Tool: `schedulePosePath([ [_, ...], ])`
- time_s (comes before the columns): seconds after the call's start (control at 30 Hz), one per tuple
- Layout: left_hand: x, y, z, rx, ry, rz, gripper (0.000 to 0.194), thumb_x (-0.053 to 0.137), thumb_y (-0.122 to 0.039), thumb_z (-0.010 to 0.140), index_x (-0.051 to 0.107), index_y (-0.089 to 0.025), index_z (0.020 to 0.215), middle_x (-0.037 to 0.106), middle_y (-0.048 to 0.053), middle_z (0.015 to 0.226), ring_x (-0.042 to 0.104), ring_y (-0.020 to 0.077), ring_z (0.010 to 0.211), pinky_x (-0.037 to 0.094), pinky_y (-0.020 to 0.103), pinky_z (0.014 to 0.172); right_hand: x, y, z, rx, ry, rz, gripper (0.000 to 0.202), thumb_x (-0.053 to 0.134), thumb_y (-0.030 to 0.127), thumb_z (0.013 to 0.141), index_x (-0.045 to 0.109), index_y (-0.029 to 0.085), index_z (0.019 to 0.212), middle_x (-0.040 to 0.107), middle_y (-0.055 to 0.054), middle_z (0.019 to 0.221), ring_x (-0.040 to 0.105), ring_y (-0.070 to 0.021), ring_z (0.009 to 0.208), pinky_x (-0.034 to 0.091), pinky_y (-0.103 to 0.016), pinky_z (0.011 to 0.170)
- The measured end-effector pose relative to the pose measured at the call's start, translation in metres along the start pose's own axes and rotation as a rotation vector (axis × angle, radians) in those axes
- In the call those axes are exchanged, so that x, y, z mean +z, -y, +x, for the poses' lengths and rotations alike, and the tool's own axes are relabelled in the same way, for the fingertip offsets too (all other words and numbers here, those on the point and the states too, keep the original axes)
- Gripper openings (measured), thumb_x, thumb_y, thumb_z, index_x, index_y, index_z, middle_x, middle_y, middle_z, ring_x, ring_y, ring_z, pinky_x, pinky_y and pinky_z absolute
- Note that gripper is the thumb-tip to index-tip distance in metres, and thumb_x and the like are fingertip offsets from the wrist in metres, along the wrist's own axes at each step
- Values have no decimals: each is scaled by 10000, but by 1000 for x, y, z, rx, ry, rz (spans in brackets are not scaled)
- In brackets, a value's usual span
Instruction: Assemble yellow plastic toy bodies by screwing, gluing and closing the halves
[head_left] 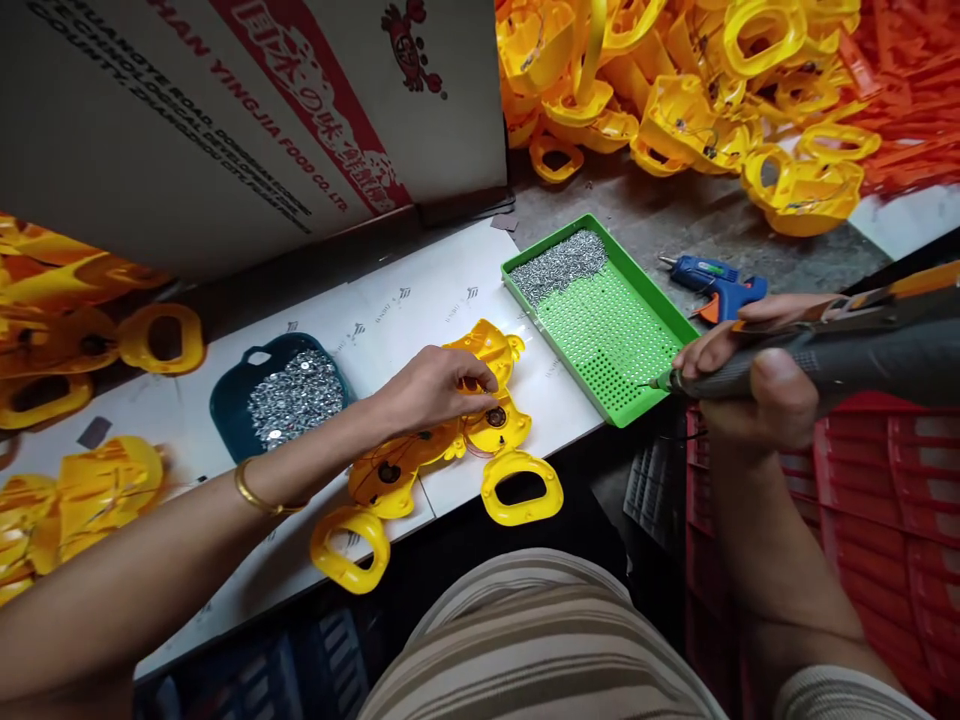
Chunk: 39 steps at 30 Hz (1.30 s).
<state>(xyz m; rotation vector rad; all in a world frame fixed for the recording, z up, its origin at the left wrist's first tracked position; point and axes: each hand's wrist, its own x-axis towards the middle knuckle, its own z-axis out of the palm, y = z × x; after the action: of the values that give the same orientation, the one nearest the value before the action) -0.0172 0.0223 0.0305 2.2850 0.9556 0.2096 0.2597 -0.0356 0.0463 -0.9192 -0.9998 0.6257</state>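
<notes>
My right hand (757, 385) is wrapped round a dark electric screwdriver (847, 355), whose tip points left over the near end of a green perforated tray (626, 320) with small screws heaped at its far end. My left hand (442, 385) is over a yellow plastic shell (499, 425), fingers curled and thumb near the forefinger; whatever lies between the fingertips is too small to make out. Another yellow shell (390, 470) with a round dark part lies beside it, under my left wrist. Both shells have ring-shaped handles towards the table's near edge.
A dark teal basin (225, 400) of small metal parts stands left of the shells. A blue glue gun (716, 280) lies behind the tray. Yellow shells (697, 110) pile up behind, more at left. A large carton (300, 120) stands at the back, red crates (885, 500) at right.
</notes>
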Motion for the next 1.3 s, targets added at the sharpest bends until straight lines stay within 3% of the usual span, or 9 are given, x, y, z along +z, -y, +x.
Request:
schedulePosePath([
  [0.2,4,0,2,-79,13,-125,186,695,-324,784,705,-163,876,735,16,806,660,124,681,483,217,605,-3,2,0,26,17,-6,221,693,383,681,673,291,881,533,32,536,471,-177,432,415,-379,439],
  [0.4,1,-1,1,-134,38,-140,274,662,-332,801,729,-183,1020,757,45,949,701,169,786,532,264,703,-5,-2,1,-14,45,52,225,698,343,694,683,245,896,555,31,548,491,-162,424,420,-351,423],
  [0.5,4,-2,-2,-109,-8,-62,260,615,-344,841,738,-190,1011,755,49,937,696,172,787,531,269,709,-5,-5,2,-25,39,79,221,686,361,709,674,232,888,550,39,537,492,-145,410,438,-320,418],
  [0.67,15,-2,-6,38,-197,47,286,565,-394,897,752,-187,963,733,85,959,655,209,875,533,313,748,-6,-7,1,3,16,73,227,675,373,737,653,212,894,552,38,539,518,-135,434,476,-303,460],
  [0.87,25,-2,-8,44,-335,115,290,562,-381,919,732,-165,1012,719,93,944,666,193,821,539,297,716,-7,-14,-1,1,51,92,212,669,356,757,651,217,917,535,42,548,496,-122,435,467,-291,453],
  [1.1,29,-1,-8,44,-356,105,251,594,-353,907,724,-150,976,737,81,899,672,176,787,540,284,709,-6,-28,0,-33,57,51,225,667,381,755,653,236,926,516,39,537,486,-127,425,428,-299,419],
  [1.3,26,-6,-7,28,-346,142,245,588,-359,901,737,-177,971,733,79,877,610,213,802,521,342,694,-5,-27,-1,-16,48,41,205,661,366,748,655,248,916,513,42,535,487,-119,431,438,-291,436],
])
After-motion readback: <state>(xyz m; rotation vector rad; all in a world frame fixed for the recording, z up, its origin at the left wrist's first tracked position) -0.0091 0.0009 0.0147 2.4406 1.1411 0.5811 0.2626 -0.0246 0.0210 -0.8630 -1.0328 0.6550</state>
